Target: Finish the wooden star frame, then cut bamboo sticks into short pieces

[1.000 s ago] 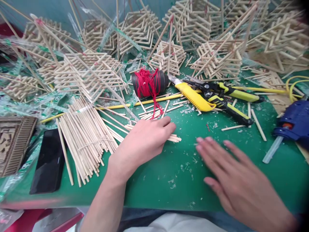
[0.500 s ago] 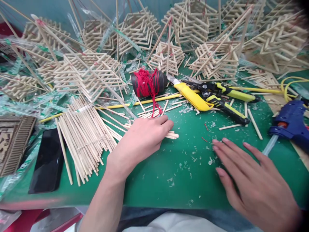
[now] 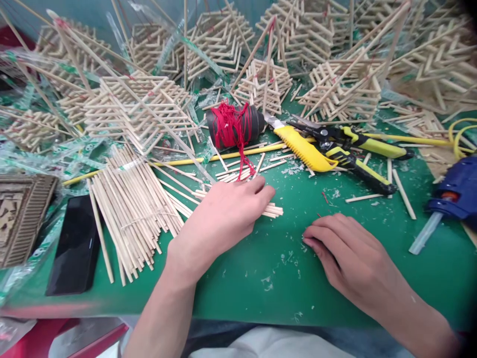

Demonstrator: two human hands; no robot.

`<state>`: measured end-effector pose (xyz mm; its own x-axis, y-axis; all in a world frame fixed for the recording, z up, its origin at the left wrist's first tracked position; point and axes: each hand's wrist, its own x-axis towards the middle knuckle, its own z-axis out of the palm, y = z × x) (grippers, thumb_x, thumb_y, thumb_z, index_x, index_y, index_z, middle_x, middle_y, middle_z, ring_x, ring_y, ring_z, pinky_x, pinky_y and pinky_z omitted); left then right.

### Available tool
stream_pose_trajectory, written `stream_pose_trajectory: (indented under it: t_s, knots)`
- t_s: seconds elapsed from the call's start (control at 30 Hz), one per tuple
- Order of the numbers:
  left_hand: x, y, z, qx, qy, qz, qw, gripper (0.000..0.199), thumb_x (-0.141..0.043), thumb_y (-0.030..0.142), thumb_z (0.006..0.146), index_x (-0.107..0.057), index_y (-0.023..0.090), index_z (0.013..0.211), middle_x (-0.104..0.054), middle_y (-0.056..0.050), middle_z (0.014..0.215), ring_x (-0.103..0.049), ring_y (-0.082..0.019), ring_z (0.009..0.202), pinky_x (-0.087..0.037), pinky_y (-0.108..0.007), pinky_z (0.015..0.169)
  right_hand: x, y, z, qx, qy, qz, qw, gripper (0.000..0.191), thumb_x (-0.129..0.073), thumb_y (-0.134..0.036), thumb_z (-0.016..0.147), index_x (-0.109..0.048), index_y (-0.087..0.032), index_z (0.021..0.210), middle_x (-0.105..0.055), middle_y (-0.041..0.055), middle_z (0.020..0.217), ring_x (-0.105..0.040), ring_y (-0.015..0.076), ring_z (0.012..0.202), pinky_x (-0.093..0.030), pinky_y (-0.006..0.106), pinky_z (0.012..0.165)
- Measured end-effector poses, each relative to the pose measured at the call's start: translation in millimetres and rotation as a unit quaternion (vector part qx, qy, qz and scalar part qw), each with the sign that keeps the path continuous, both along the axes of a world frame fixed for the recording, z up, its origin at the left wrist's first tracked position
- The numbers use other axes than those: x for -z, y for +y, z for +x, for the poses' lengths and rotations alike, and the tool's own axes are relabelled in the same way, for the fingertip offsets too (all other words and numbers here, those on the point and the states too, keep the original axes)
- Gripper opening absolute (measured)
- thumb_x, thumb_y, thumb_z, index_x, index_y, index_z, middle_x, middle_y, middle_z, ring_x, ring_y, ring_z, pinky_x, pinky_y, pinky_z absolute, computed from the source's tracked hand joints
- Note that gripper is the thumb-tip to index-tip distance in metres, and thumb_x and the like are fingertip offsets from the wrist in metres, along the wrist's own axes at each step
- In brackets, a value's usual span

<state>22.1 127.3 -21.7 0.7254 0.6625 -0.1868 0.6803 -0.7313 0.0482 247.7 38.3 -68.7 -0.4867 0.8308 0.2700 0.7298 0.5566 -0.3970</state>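
Note:
My left hand is closed with its fingers curled down over a small bunch of short wooden sticks, whose ends show on both sides. Its fingertips are hidden beneath the knuckles. To the right, my right hand is closed low over the green table, thumb and fingertips pinched together. What they pinch, if anything, is too small to tell. Beyond my left hand lies a black spool of red thread, its loose strands trailing toward the sticks. A tied bundle of longer sticks lies to the left.
A yellow-handled knife and black-and-yellow pliers lie beyond my right hand. A blue glue gun is at the right, a phone at the left. Stacked-stick frames crowd the back of the green table.
My right hand has moved left, and its fingers have gone from spread to pinched together. My left hand stays on the short sticks. The view has shifted slightly.

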Motion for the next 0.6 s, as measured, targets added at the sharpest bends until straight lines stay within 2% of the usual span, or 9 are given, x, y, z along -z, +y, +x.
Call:
stream_pose_trajectory:
  t_s: [0.2, 0.4, 0.5, 0.6]
  knots:
    - [1.0, -2, 1, 0.008, -0.007, 0.002, 1.0, 0.025, -0.046, 0.0, 0.082, -0.052, 0.02, 0.095, -0.063, -0.001, 0.091, -0.06, -0.017, 0.067, -0.019, -0.033, 0.05, 3.1, 4, 1, -0.036, -0.03, 0.01, 0.999, 0.009, -0.054, -0.004, 0.093, -0.056, -0.012, 0.096, -0.059, 0.0081, 0.084, -0.046, 0.0178, 0.075, -0.035, 0.034, 0.066]
    - [2.8, 0, 1, 0.008, 0.004, -0.02, 1.0, 0.026, -0.047, 0.001, 0.083, -0.053, 0.02, 0.099, -0.064, -0.001, 0.093, -0.063, -0.018, 0.07, -0.023, -0.033, 0.049, 7.0, 3, 0, -0.048, -0.068, 0.012, 0.996, 0.013, -0.045, -0.005, 0.094, -0.054, -0.015, 0.093, -0.052, 0.0047, 0.076, -0.039, 0.0182, 0.07, -0.029, 0.034, 0.063]
    - [0.9, 1, 1, 0.008, 0.008, -0.027, 1.0, 0.029, -0.047, 0.001, 0.083, -0.054, 0.02, 0.103, -0.065, -0.002, 0.096, -0.065, -0.018, 0.073, -0.026, -0.033, 0.05, 8.5, -3, 4, -0.025, -0.011, -0.028, 0.999, 0.016, -0.045, -0.003, 0.093, -0.049, -0.018, 0.089, -0.055, 0.0041, 0.08, -0.045, 0.0173, 0.072, -0.034, 0.033, 0.066]
    - [-0.8, 1, 1, 0.002, 0.011, -0.03, 0.999, 0.031, -0.046, 0.0, 0.082, -0.054, 0.021, 0.104, -0.066, -0.003, 0.098, -0.065, -0.018, 0.073, -0.029, -0.031, 0.05, 6.5, -8, 6, 0.018, 0.093, -0.049, 0.994, 0.017, -0.047, -0.003, 0.091, -0.05, -0.02, 0.092, -0.062, 0.0051, 0.09, -0.058, 0.0173, 0.082, -0.045, 0.033, 0.072]
